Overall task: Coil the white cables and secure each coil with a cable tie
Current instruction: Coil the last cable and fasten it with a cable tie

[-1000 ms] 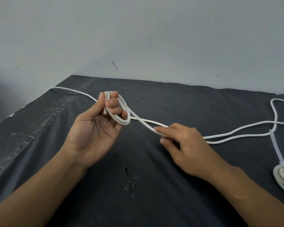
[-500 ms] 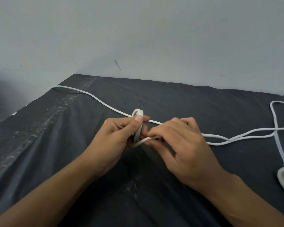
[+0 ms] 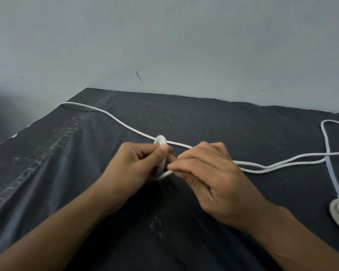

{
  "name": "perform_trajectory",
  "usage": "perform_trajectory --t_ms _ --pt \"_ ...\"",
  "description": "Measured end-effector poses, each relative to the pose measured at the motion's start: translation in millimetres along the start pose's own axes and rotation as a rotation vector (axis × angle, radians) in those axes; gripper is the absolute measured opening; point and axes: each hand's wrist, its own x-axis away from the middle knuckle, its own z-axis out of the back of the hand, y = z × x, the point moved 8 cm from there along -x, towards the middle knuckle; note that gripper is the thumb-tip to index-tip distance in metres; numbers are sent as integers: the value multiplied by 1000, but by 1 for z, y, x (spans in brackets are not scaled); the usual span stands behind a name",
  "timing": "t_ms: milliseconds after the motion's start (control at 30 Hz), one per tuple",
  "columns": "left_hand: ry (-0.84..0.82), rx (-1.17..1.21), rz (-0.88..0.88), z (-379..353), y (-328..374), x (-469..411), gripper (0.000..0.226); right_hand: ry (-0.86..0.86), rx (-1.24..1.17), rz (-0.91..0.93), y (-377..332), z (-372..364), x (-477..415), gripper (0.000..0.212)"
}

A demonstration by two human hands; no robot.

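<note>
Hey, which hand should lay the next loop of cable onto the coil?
The right hand: it pinches the loose cable beside the coil, and the slack trails off on its side. The left hand is busy gripping the coil.

Desk (image 3: 213,122): covered by a dark grey, wrinkled sheet (image 3: 39,192). Pale scuff lines (image 3: 70,132) run lengthwise along the sheet's left part.

Wall (image 3: 164,36): plain light grey, directly behind the desk. A small dark streak (image 3: 139,77) marks it above the desk's far edge.
</note>
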Motion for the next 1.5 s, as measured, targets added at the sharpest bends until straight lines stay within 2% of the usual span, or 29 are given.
perform_trajectory --t_ms 67,100,233,467,633,733,833,933,1033,1133,1233,1300,1400,1500 --pt "-136 -134 -5 -16 0 5 43 105 6 -58 8 12 0 7" --pt "-201 -108 24 -23 -1 7 45 153 24 -93 14 18 1 9" --pt "-361 254 125 -39 -1 12 42 224 2 -274 36 28 5 16" --pt "-673 536 95 -58 16 29 45 179 -334 -621 76 18 18 9" --pt "-632 891 43 -40 34 17 35 -18 -171 -765 102 5 37 11" --pt "-437 1029 -35 -9 41 1 34 -96 -28 -759 113 9 43 9" --pt "-151 925 -107 23 37 -12 37 -152 16 -637 105 8 40 6" --pt "41 803 -111 36 23 -19 33 -259 37 -425 73 -5 28 15" --pt "158 657 -106 42 9 -21 33 -276 60 -223 38 -11 12 22" --pt "212 486 -70 42 -2 -19 36 -213 -41 -140 17 -5 2 22" --pt "259 209 -75 33 -4 -11 37 -222 -131 -118 7 -4 -2 19" --pt "209 -2 -121 19 3 -6 40 -201 -172 -137 8 -2 -3 17" --pt "32 -286 -190 -5 12 -1 50 -106 -199 -170 14 7 -5 13" --pt "-236 -259 -114 -26 10 7 48 43 -270 -258 28 19 -2 6"
